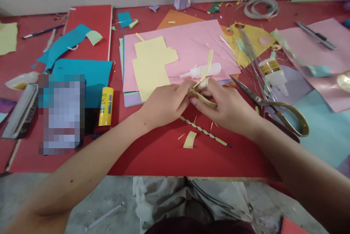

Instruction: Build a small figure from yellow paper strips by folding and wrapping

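Observation:
A thin pale yellow paper strip (209, 62) is pinched between my two hands. One end sticks up above the fingers, and a curved part bends below them. My left hand (168, 102) is closed, its thumb and fingers pressed together at the strip; a small shiny bit shows at its fingertips, too small to make out. My right hand (228, 100) is closed on the strip from the other side, with something white around one fingertip. Below the hands lie a yellow pencil with dark marks (205, 131) and a small yellow paper scrap (190, 139). Behind them lies a clear squeeze bottle (206, 70).
Gold-handled scissors (273, 104) lie near my right wrist, with a white glue bottle (273, 71) behind. A yellow glue stick (106, 106) stands left, beside a blurred-out object (64, 113). Pink paper sheets (191, 40) and a utility knife (317, 36) lie farther back.

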`<state>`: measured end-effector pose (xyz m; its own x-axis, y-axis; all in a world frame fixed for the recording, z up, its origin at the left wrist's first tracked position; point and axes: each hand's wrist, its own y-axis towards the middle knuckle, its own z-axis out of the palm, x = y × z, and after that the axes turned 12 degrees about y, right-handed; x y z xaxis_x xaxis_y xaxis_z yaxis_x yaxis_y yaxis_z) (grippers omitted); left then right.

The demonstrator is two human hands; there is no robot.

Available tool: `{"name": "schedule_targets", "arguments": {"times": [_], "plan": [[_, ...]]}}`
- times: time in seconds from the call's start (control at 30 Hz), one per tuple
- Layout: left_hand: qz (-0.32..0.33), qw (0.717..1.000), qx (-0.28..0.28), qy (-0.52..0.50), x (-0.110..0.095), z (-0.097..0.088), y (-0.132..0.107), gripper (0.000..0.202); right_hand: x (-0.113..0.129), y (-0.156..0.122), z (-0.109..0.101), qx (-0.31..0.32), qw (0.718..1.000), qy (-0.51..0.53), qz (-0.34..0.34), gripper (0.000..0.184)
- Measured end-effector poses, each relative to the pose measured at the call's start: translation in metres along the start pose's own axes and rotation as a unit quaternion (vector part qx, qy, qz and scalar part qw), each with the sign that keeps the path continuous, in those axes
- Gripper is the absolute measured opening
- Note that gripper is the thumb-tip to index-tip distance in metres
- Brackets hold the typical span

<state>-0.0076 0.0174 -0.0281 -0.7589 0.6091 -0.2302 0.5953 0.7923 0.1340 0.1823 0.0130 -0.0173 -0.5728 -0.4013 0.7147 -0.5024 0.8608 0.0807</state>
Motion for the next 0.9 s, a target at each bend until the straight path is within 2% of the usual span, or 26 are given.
{"name": "schedule_targets", "arguments": {"times": [0.9], "plan": [[-0.001, 1.0, 0.004, 0.011, -0.0001, 0.0006, 0.0, 0.029, 0.002, -0.0021, 0.0017, -0.006, 1.0, -0.019, 0.002, 0.011]]}}
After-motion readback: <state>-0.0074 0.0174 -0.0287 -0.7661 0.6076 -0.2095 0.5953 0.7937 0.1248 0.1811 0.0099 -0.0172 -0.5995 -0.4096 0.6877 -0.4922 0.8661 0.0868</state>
